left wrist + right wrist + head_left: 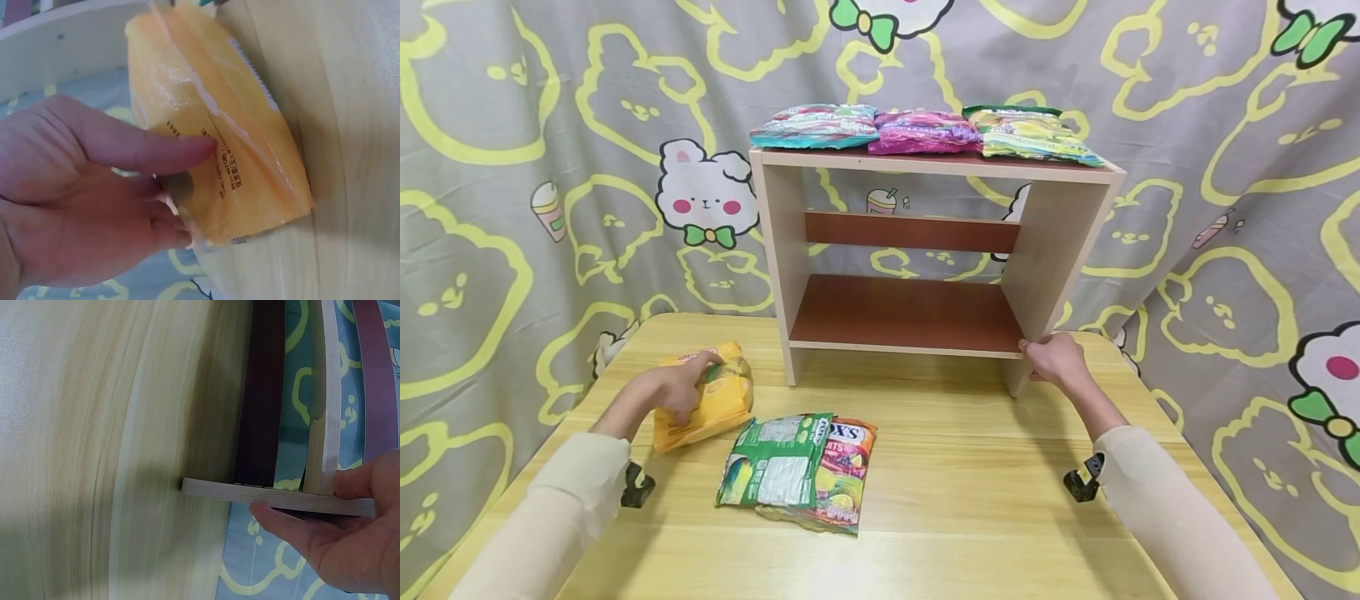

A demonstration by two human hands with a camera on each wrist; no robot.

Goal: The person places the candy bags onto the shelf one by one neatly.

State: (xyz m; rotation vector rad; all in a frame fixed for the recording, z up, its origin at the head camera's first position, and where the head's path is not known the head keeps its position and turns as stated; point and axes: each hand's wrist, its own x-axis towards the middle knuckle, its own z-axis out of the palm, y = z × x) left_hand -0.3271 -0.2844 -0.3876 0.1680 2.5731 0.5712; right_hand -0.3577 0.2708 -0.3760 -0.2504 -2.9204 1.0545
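Observation:
At the table's left, my left hand (pixel 681 387) pinches a yellow candy bag (pixel 727 400). In the left wrist view my thumb lies across the bag's (pixel 219 125) printed face, with the other fingers partly hidden behind it. My right hand (pixel 1054 360) grips the right side panel of a small wooden shelf (pixel 906 312) beside its lower board. The right wrist view has the thumb and fingers (pixel 294 531) on opposite sides of the panel (pixel 269 495). Between my arms a green bag (pixel 778 458) lies partly over an orange fruit candy bag (pixel 846 475).
On the shelf top sit a teal bag (pixel 816 127), a purple bag (pixel 925 133) and a yellow-green bag (pixel 1030 133) in a row. The shelf stands toward the back of the wooden table (pixel 955 517). A patterned grey curtain (pixel 617 250) hangs behind and at both sides.

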